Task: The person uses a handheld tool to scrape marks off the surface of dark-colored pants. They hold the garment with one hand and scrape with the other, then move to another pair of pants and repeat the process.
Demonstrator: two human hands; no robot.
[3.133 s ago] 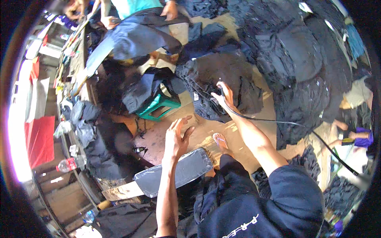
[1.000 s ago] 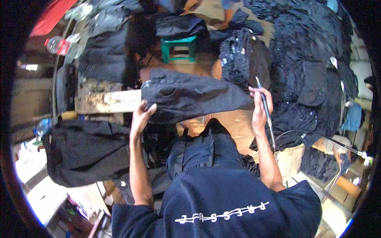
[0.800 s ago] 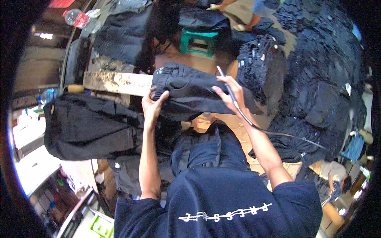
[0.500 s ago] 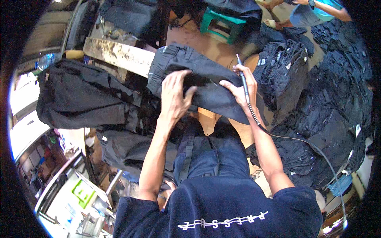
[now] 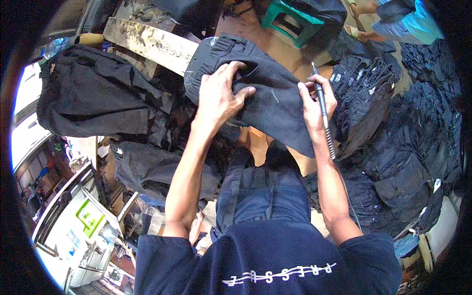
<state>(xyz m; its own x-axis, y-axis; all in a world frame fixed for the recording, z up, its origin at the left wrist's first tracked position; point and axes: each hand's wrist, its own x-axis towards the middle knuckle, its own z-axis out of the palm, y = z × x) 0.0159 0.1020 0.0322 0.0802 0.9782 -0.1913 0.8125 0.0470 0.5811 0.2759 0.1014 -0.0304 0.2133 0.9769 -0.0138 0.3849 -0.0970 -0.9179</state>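
A pair of black elastic-waisted pants [image 5: 270, 93] lies across the end of a narrow board, its gathered waistband toward the left. My left hand [image 5: 219, 98] grips the cloth just below the waistband, fingers curled into a fold and thumb apart from them. A pale loose thread shows on the fabric between my hands. In my right hand [image 5: 318, 105] is a slim pen-shaped tool [image 5: 321, 98] with a metal tip, pointing up and away, and a cord with a coiled sleeve. That hand rests at the right edge of the pants; whether its fingers also pinch the cloth, I cannot tell.
The pale, stained board [image 5: 147, 42] extends to the far left. More black garments [image 5: 98, 93] lie at left; a bundled stack [image 5: 361, 93] and a large heap [image 5: 413, 162] fill the right. Behind stands a green stool [image 5: 292, 24]. Another person's legs [image 5: 366, 34] show at far right.
My left hand has settled from a blur onto the cloth. My right hand and the tool have shifted slightly right in view, and the cord now hangs nearer my forearm. The whole view has shifted.
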